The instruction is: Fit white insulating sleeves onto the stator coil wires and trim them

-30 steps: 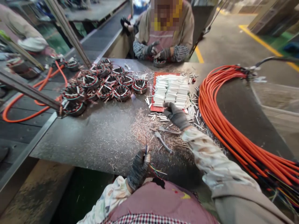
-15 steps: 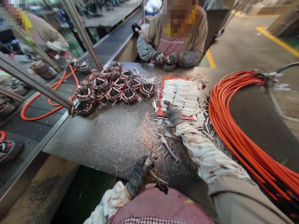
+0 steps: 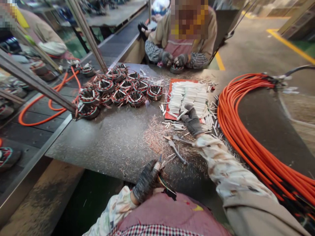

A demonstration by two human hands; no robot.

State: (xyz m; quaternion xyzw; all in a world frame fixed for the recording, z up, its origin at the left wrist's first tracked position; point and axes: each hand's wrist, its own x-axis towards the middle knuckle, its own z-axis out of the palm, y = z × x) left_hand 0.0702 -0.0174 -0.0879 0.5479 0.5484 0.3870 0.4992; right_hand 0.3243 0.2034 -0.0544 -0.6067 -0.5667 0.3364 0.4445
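The gloved fingers (image 3: pixel 154 167) of the left hand (image 3: pixel 145 181) are pinched shut on thin coloured wires (image 3: pixel 163 183) just above the table edge; the right hand (image 3: pixel 192 121), fingers slightly spread, is at the corner of a red tray (image 3: pixel 168 115) heaped with white insulating sleeves (image 3: pixel 189 98); a loose sleeve (image 3: pixel 182 114) lies at its fingertips, whether held cannot be told; between the hands, metal pliers (image 3: pixel 176 144) lie beside copper clippings (image 3: pixel 156 137); wound motor stators (image 3: pixel 118 88) crowd the steel table (image 3: pixel 93 147) to the left, orange cables (image 3: pixel 246 131) to the right; opposite, a co-worker's gloved hands (image 3: pixel 181 60) hold a stator (image 3: pixel 176 69).
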